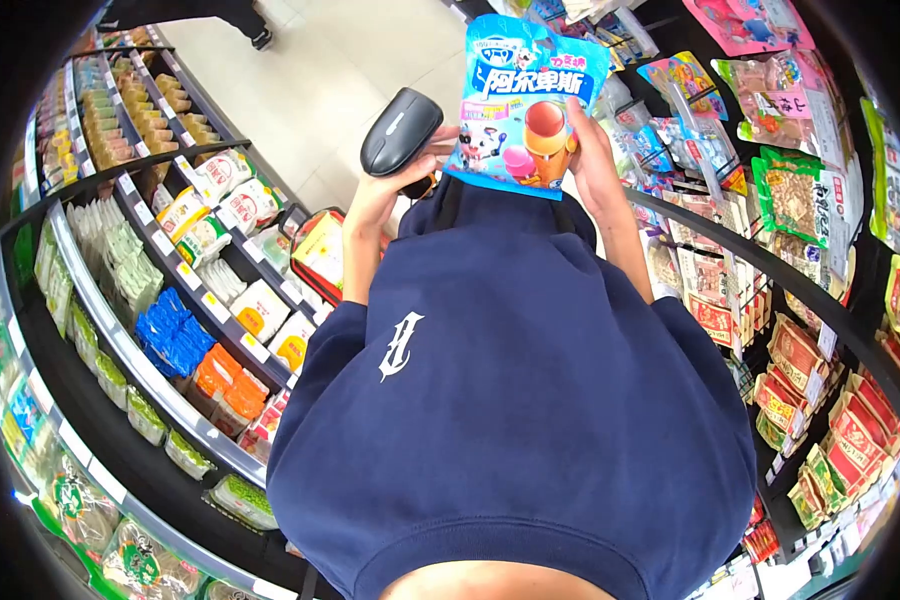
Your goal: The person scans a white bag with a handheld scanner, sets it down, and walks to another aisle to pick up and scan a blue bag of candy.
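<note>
My left hand (395,190) is closed around a black handheld barcode scanner (402,130), its rounded head pointing up and away from me. Beside it, my right hand (595,165) grips the right edge of a blue snack bag (515,90), thumb on the front. The bag is upright, its printed face turned toward me, with white lettering, a cartoon cow and ice-cream cones. Fingertips of the left hand come right up to the bag's lower left edge. The scanner's handle is mostly hidden by the hand.
Shelves (195,405) on my left hold bagged goods, including blue packets (173,332) and orange packets (230,380). On my right, a rack (770,262) carries hanging snack bags, among them a green bag (795,195). Pale floor tiles (320,50) lie ahead, where another person's leg (240,15) shows.
</note>
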The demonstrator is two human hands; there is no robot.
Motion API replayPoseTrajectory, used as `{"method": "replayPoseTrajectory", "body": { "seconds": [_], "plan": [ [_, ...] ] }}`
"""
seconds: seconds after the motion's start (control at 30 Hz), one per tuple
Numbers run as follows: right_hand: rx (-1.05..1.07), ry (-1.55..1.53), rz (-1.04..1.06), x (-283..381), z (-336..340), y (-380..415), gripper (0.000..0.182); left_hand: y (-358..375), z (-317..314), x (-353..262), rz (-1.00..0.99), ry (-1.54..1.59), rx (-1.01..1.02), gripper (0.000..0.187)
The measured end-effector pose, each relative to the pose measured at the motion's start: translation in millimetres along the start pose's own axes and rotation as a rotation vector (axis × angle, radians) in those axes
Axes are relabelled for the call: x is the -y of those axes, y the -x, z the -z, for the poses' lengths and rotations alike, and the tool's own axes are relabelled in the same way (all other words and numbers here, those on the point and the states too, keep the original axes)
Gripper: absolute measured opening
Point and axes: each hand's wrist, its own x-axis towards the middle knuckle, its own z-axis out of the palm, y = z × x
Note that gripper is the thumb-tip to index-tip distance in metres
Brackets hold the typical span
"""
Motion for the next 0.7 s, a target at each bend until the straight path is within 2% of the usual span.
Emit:
{"method": "replayPoseTrajectory", "body": {
  "seconds": [0.07, 0.2, 0.27, 0.3, 0.33, 0.37, 0.4, 0.47, 0.53, 0.57, 0.7],
  "plan": [
    [-0.057, 0.062, 0.084, -5, -3, -1, 0.042, 2, 4, -3, 0.008, 0.03, 0.039, 0.05],
    [-0.075, -0.08, 0.12, -3, -6, -2, 0.041, 4, 8, -1, -0.039, 0.056, 0.082, 0.046],
    [-0.022, -0.41, -0.035, -2, 0, -3, 0.037, 2, 6, -2, -0.099, 0.037, 0.074, 0.044],
    [0.065, -0.4, -0.085, -7, 10, -3, 0.047, 1, 6, -2, -0.106, 0.036, 0.048, 0.042],
    [0.221, -0.426, -0.003, -21, 17, -3, 0.061, 0, 8, 0, -0.108, 0.016, 0.014, 0.043],
    [0.551, -0.62, -0.052, -26, 30, -11, 0.069, 0, 9, 3, -0.112, -0.006, -0.006, 0.044],
    [0.889, -0.808, -0.106, -9, 13, -12, 0.077, -1, 10, 4, -0.118, -0.029, -0.03, 0.046],
    [0.818, -0.871, -0.183, -6, 3, -5, 0.07, -3, 9, 4, -0.128, -0.026, -0.037, 0.046],
    [1.206, -1.023, -0.217, -11, -11, -12, 0.065, -2, 7, 0, -0.129, -0.04, -0.068, 0.045],
    [1.275, -1.012, -0.238, -10, -16, -15, 0.057, -2, 5, 0, -0.135, -0.05, -0.063, 0.044],
    [1.398, -1.1, -0.267, -26, -25, -14, 0.05, -4, -1, 2, -0.14, -0.063, -0.03, 0.043]
  ]
}}
